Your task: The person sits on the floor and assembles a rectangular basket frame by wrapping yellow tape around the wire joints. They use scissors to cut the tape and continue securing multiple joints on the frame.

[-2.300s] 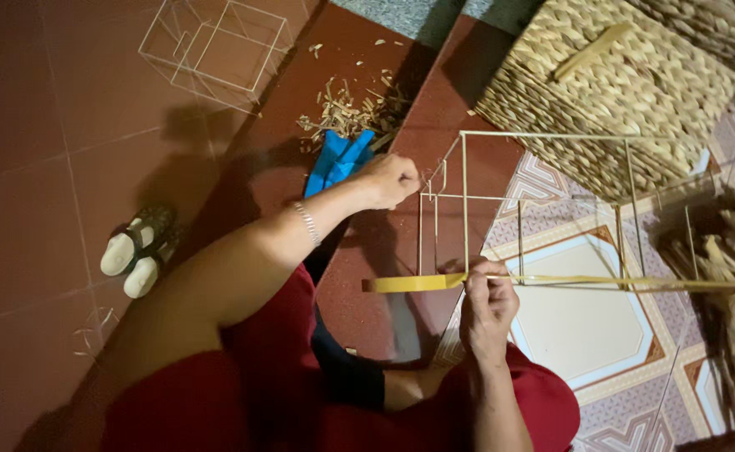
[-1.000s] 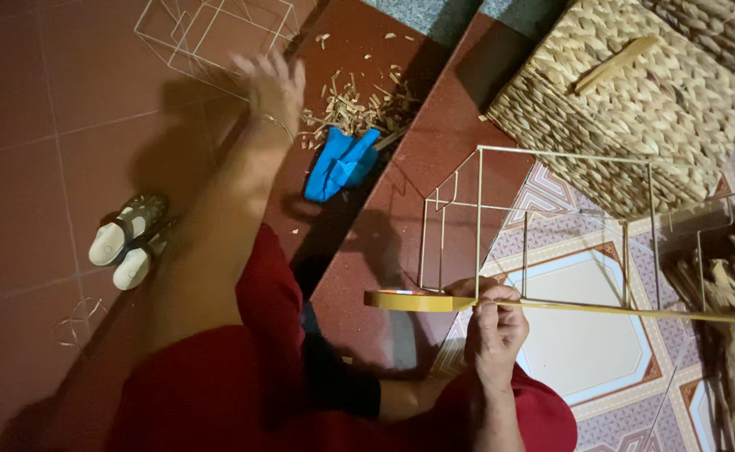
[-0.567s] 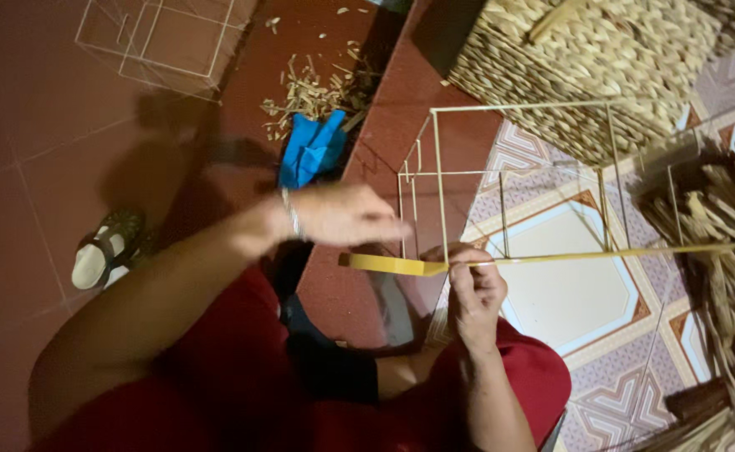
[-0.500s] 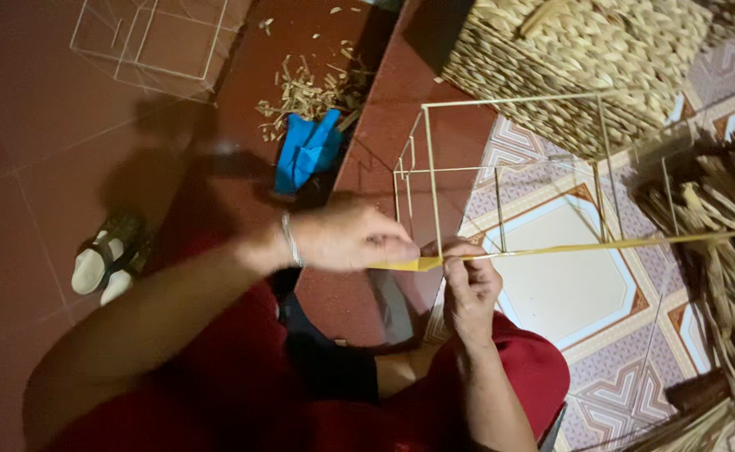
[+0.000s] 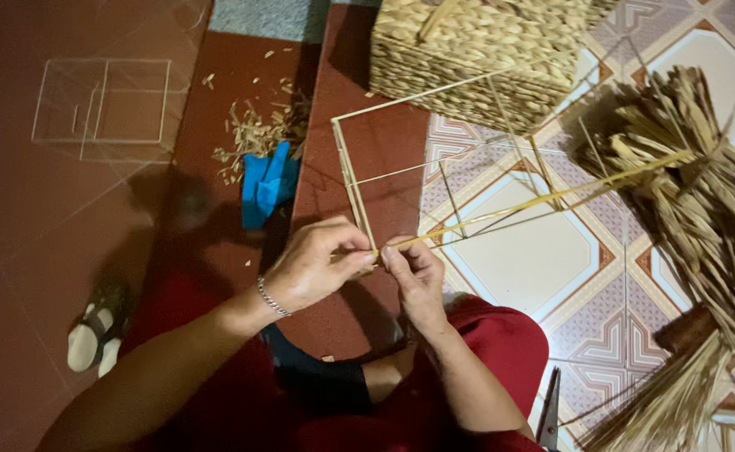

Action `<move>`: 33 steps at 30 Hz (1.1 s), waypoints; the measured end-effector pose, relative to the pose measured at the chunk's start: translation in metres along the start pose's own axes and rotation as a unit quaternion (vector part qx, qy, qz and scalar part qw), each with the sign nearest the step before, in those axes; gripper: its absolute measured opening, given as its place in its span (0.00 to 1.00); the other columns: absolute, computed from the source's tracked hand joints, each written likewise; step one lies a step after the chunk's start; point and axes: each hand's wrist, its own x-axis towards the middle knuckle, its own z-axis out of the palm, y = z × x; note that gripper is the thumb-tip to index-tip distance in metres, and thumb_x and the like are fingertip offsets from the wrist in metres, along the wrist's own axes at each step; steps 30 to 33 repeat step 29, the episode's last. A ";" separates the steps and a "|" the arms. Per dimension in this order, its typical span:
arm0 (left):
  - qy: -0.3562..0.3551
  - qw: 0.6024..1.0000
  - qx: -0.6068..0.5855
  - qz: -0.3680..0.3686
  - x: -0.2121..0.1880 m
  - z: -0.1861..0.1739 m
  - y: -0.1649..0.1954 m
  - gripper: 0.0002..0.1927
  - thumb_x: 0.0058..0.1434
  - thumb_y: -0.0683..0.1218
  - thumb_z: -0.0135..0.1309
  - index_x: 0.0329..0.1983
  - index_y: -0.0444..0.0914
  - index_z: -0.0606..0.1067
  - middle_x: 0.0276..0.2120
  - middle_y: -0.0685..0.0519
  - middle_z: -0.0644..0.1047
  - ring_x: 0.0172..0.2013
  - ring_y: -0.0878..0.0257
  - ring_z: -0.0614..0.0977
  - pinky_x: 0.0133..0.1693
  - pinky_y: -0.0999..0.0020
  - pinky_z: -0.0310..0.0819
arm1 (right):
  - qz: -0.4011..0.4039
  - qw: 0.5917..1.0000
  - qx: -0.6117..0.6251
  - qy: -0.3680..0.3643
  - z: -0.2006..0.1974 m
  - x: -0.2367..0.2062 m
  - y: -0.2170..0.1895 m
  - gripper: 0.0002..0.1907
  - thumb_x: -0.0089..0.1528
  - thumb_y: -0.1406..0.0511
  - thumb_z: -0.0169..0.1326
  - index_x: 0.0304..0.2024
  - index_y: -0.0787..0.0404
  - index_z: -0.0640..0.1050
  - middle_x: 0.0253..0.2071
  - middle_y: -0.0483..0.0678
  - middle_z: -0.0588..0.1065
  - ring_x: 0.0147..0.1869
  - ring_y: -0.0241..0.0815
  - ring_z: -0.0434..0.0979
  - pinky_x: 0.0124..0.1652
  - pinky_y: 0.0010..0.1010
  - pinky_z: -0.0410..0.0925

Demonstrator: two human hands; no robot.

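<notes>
Both hands now meet at the thin wire box frame's [image 5: 434, 180] near corner.
Left hand [image 5: 317, 264] and right hand [image 5: 413, 272] fingers pinch shut on one long yellow straw strip [image 5: 543, 199]; one woven straw basket [image 5: 484, 50] sits beyond.

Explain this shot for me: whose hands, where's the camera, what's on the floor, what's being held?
One camera, worn on a person's head, looks down at their own two bare hands; they sit on the floor in red clothes. The left hand and the right hand meet at the near corner of a thin wire frame, pinching a long yellowish strip against it. The strip runs right to a bundle of dried straw. Also around: a woven basket at the top, a blue cloth beside straw scraps, a second wire frame, a sandal, and scissors by the knee.
</notes>
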 end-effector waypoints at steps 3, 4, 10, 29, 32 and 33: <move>0.015 1.000 0.015 -0.014 0.002 -0.001 0.009 0.12 0.60 0.47 0.63 0.40 0.37 0.75 0.29 0.51 0.79 0.30 0.55 0.84 0.33 0.60 0.78 | 0.002 1.000 0.022 0.005 -0.008 0.002 0.000 0.07 0.71 0.69 0.53 0.40 0.67 0.77 0.37 0.47 0.76 0.40 0.33 0.73 0.42 0.26 0.67; 0.024 0.999 0.044 -0.003 -0.001 0.000 0.015 0.11 0.62 0.46 0.62 0.40 0.37 0.74 0.29 0.51 0.79 0.29 0.56 0.84 0.32 0.60 0.77 | 0.013 1.000 0.022 0.016 -0.010 0.004 -0.001 0.07 0.70 0.69 0.53 0.40 0.68 0.78 0.36 0.47 0.77 0.39 0.34 0.73 0.41 0.26 0.68; 0.018 0.958 0.228 0.171 -0.002 0.006 0.035 0.13 0.61 0.40 0.59 0.49 0.35 0.76 0.31 0.47 0.73 0.24 0.55 0.81 0.24 0.62 0.76 | -0.016 0.995 0.074 0.064 -0.039 0.023 -0.008 0.07 0.68 0.70 0.54 0.41 0.69 0.80 0.38 0.49 0.79 0.39 0.35 0.75 0.42 0.27 0.68; -0.039 0.897 0.415 0.147 0.010 -0.013 0.010 0.06 0.66 0.46 0.57 0.38 0.38 0.75 0.28 0.51 0.75 0.20 0.60 0.80 0.18 0.66 0.73 | 0.010 0.979 -0.114 0.166 -0.118 0.040 -0.034 0.20 0.70 0.63 0.55 0.26 0.69 0.80 0.22 0.51 0.77 0.23 0.34 0.70 0.26 0.27 0.64; -0.039 0.897 0.415 0.147 0.010 -0.013 0.010 0.06 0.66 0.46 0.57 0.38 0.38 0.75 0.28 0.51 0.75 0.20 0.60 0.80 0.18 0.66 0.73 | 0.010 0.979 -0.114 0.166 -0.118 0.040 -0.034 0.20 0.70 0.63 0.55 0.26 0.69 0.80 0.22 0.51 0.77 0.23 0.34 0.70 0.26 0.27 0.64; -0.039 0.897 0.415 0.147 0.010 -0.013 0.010 0.06 0.66 0.46 0.57 0.38 0.38 0.75 0.28 0.51 0.75 0.20 0.60 0.80 0.18 0.66 0.73 | 0.010 0.979 -0.114 0.166 -0.118 0.040 -0.034 0.20 0.70 0.63 0.55 0.26 0.69 0.80 0.22 0.51 0.77 0.23 0.34 0.70 0.26 0.27 0.64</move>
